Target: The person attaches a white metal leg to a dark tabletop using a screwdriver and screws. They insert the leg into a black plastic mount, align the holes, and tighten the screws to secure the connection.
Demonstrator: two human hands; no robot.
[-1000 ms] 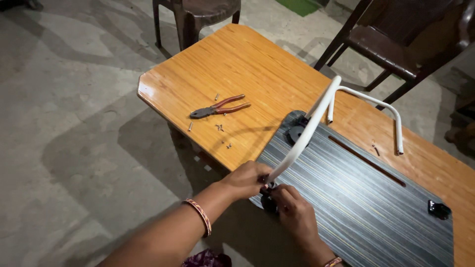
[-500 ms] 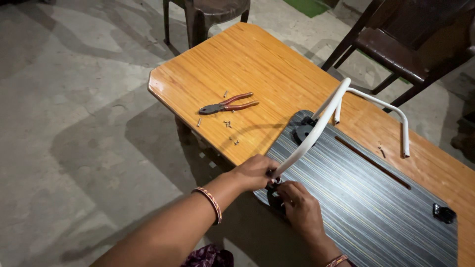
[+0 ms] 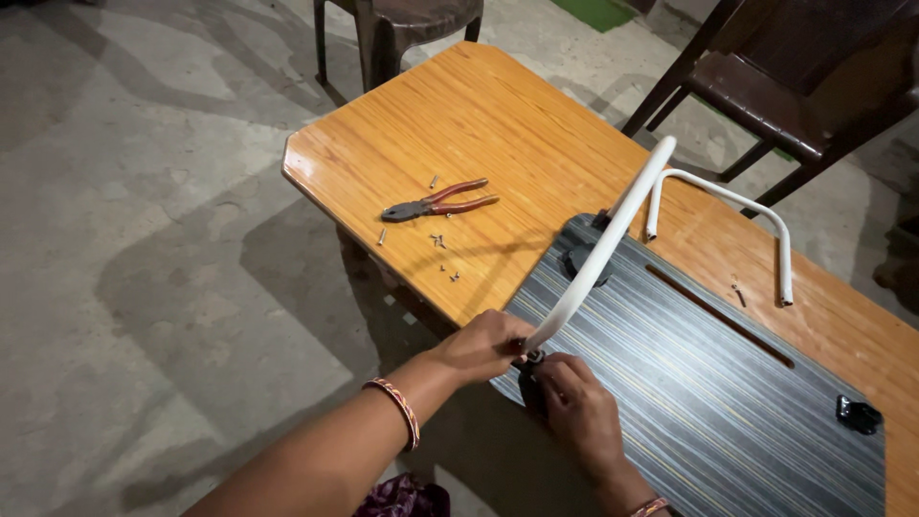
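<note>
The orange wooden tabletop (image 3: 498, 144) carries a dark striped rectangular board (image 3: 708, 402) lying flat at its near edge. Over the board's near corner a bent white metal tube leg (image 3: 598, 258) slants upward. The left hand (image 3: 483, 345) is clamped on its lower end; the right hand (image 3: 574, 407) pinches the small fitting below. Best to hold the tube steady while seating it. Red-handled pliers (image 3: 436, 203) and small loose screws (image 3: 442, 241) lie well apart.

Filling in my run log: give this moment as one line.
left hand: grips end of white bent metal tube | right hand: at black bracket on striped dark board | red-handled pliers: on wooden table
</note>
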